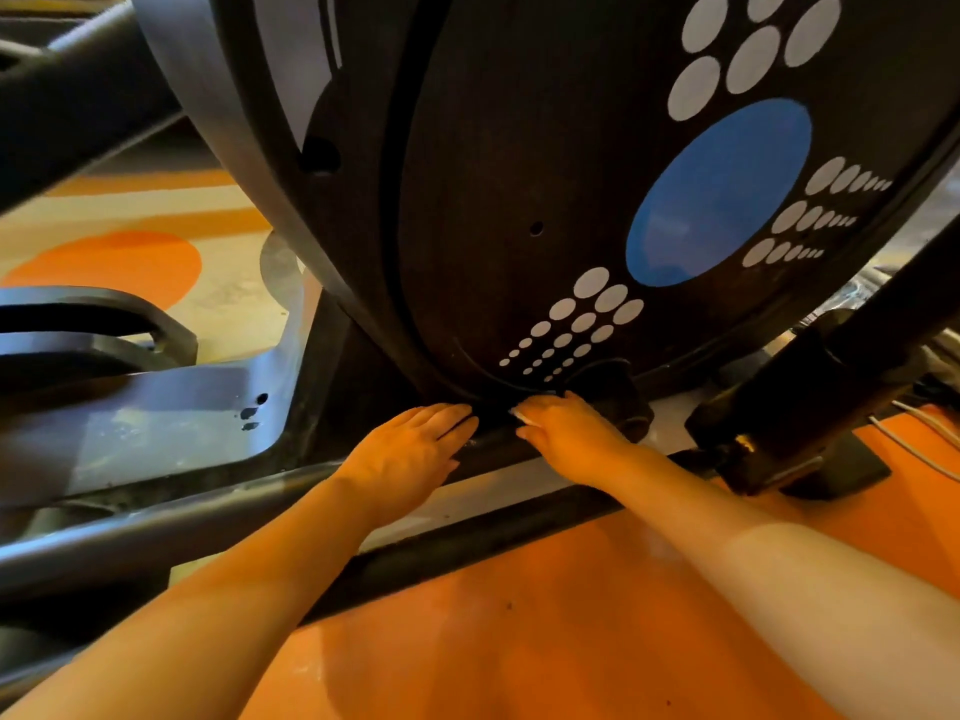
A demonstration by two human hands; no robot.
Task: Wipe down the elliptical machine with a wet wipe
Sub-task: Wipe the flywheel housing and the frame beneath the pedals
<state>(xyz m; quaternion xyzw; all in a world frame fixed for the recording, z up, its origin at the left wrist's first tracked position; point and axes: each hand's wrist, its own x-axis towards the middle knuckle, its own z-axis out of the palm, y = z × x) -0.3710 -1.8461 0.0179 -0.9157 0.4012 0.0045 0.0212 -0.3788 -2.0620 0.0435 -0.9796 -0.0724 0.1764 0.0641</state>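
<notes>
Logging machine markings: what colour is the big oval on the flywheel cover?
Blue oval on the black cover, head view.

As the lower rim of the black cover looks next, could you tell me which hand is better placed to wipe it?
Probably the right hand: its fingertips are at the cover's bottom edge with a sliver of white, perhaps the wipe, showing there. The left hand lies flat just below, empty.

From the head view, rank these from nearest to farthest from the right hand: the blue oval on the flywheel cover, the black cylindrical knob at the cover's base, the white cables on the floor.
From the right hand:
1. Black cylindrical knob, just beyond the hand, at the cover's bottom edge.
2. Blue oval, higher up on the cover, to the right.
3. White cables, far right on the orange floor.
</notes>
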